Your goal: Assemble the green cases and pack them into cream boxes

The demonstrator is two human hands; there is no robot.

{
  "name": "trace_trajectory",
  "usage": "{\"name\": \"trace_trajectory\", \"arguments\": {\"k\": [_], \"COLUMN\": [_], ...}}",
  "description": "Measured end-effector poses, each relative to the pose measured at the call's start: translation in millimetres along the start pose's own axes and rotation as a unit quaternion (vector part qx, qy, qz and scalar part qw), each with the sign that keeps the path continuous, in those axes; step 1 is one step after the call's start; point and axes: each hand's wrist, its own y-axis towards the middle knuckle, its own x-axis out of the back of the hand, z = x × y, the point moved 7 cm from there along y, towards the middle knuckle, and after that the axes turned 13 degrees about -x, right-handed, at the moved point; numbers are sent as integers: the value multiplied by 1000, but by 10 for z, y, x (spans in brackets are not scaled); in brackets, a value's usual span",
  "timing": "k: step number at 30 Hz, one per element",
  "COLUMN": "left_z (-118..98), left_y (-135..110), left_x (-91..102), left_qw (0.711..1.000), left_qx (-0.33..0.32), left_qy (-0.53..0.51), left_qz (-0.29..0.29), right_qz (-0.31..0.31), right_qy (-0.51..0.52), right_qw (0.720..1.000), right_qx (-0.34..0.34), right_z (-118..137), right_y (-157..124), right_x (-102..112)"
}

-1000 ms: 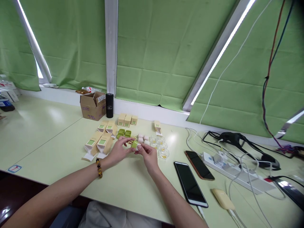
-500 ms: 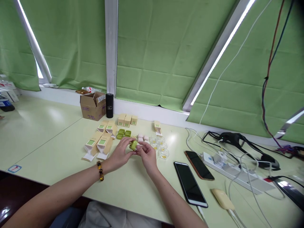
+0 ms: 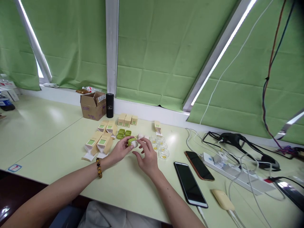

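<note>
My left hand (image 3: pixel 120 150) grips a small green container (image 3: pixel 130 141) between thumb and fingers, above the table. A round white part (image 3: pixel 134 144) of it faces toward the right. Close beside it, my right hand (image 3: pixel 148 158) has its thumb and fingers apart; whether a fingertip touches the container I cannot tell. Several green square cups (image 3: pixel 123 133) sit just beyond my left hand. Pale pink pieces (image 3: pixel 141 136) lie behind my right fingers, partly hidden. Clear cups with yellow bottoms (image 3: pixel 162 148) stand to the right of that hand.
Open cream boxes (image 3: pixel 104 142) stand at left, small boxes (image 3: pixel 127 120) behind, and one box (image 3: pixel 157 127) apart. A carton (image 3: pixel 92 107) and black tumbler (image 3: pixel 109 106) are farther back. Two phones (image 3: pixel 190 183), a yellowish case (image 3: pixel 222 199) and a cabled power strip (image 3: pixel 232 171) occupy the right.
The green container has turned in my left hand, so its white part shows now. My right hand has come away from its pinch on the container and its fingers have spread.
</note>
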Motion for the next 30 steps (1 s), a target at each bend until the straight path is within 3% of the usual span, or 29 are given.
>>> {"name": "trace_trajectory", "arguments": {"k": [4, 14, 30], "left_z": [-12, -50, -186], "left_y": [-8, 5, -12], "left_x": [-78, -162, -180], "left_qw": [1000, 997, 998], "left_qx": [6, 4, -21], "left_qy": [-25, -40, -16], "left_qz": [18, 63, 52], "right_qz": [-4, -1, -14], "right_qy": [-4, 69, -40], "right_qw": [999, 997, 994], "right_qx": [50, 39, 100], "right_z": [29, 19, 159], "right_y": [-14, -26, -58], "right_x": [-23, -20, -53]}}
